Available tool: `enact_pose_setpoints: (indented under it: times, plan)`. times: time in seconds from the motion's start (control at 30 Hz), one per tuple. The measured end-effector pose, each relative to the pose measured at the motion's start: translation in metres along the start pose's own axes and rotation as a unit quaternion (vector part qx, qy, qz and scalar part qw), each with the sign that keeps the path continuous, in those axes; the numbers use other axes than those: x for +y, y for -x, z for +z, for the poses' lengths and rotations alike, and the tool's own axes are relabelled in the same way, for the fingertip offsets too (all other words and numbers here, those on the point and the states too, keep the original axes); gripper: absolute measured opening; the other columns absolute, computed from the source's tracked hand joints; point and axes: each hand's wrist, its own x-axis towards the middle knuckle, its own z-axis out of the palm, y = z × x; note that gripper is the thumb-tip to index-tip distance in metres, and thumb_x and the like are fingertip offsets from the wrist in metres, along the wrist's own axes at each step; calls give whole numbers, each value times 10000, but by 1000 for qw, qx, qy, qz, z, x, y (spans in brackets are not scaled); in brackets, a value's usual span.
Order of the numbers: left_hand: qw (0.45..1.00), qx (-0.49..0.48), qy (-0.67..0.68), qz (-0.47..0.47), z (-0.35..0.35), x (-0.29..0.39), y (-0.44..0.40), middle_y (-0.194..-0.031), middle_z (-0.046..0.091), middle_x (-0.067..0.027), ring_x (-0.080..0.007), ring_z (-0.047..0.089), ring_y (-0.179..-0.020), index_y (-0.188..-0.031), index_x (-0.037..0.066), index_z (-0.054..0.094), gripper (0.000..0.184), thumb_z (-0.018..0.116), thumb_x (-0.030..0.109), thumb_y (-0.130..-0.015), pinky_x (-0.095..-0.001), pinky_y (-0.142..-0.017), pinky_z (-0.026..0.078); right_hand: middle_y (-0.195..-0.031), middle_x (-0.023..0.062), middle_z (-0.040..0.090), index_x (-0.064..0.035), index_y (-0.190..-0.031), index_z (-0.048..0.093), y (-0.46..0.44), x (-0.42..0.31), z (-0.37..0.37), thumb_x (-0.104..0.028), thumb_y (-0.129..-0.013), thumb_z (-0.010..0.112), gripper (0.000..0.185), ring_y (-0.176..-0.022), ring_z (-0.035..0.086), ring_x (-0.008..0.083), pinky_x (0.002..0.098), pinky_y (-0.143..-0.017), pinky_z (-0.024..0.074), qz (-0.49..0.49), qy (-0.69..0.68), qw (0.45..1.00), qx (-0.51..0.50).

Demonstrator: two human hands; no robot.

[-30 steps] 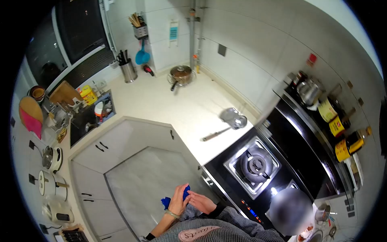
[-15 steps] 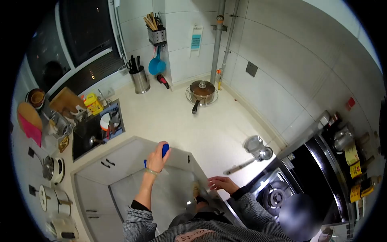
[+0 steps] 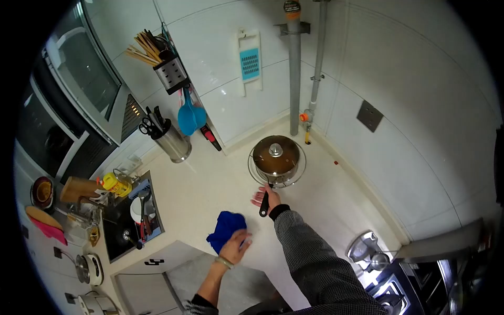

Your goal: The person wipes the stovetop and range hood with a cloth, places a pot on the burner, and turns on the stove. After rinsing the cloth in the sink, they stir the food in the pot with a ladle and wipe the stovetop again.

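Note:
At the counter's front edge, my left hand (image 3: 234,248) has its fingers bent over the near side of a crumpled blue cloth (image 3: 224,229). Farther back stands a saucepan (image 3: 275,157) with a see-through brownish lid and a round lid knob (image 3: 275,150). It rests on a round wire rack (image 3: 301,174). My right hand (image 3: 273,199) is at the pan's black handle (image 3: 264,206), palm beneath it and fingers stretched out to its left, not closed around it.
On the left, the sink (image 3: 112,231) holds dishes and utensils. A knife holder (image 3: 174,143) stands at the wall below a hanging blue ladle (image 3: 191,118). At right are a glass-like vessel (image 3: 363,245) and the gas stove (image 3: 391,294).
My right hand has moved from near the stove to the saucepan handle. My left hand has carried the blue cloth to the counter, where it now lies more spread out. The view has come closer.

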Motion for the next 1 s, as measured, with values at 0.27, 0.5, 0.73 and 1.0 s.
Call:
enact_pose_setpoints:
  times: [0.27, 0.5, 0.73, 1.0]
  plan:
    - [990, 20, 105, -88, 2, -10, 3, -1164, 575, -184, -320, 612, -984, -1112, 27, 620, 244, 535, 173, -936, -332, -761, 526, -527, -60, 299, -147, -718, 348, 10, -12, -16, -309, -929, 541, 328, -366, 242, 52, 238, -321, 199, -25, 115, 992, 41]
    - [966, 148, 184, -104, -4, -4, -66, -1343, 478, -194, -291, 459, -1245, -1358, 11, 425, 469, 405, 315, -1002, -350, -1053, 338, -531, -68, 295, -144, -717, 370, 90, -33, -2, -323, -933, 534, 324, -378, 238, 48, 235, -339, 191, -37, 199, 979, 2]
    - [860, 197, 464, -79, 2, 41, -108, -1556, 129, -112, -231, 92, -1436, -1495, 61, 112, 785, 75, 622, -948, -356, -1158, 63, -537, -77, 293, -135, -752, 395, 230, -27, 5, -329, -954, 526, 309, -387, 230, 38, 225, -342, 194, 28, 211, 977, -34]
    - [791, 212, 568, -82, 74, 91, 43, -1510, 266, -64, -183, 215, -1387, -1461, 21, 232, 698, 181, 539, -996, -300, -1144, 72, -536, -68, 305, -111, -726, 387, 408, 50, -33, -367, -970, 506, 373, -387, 268, 50, 230, -338, 222, 47, 203, 978, -5]
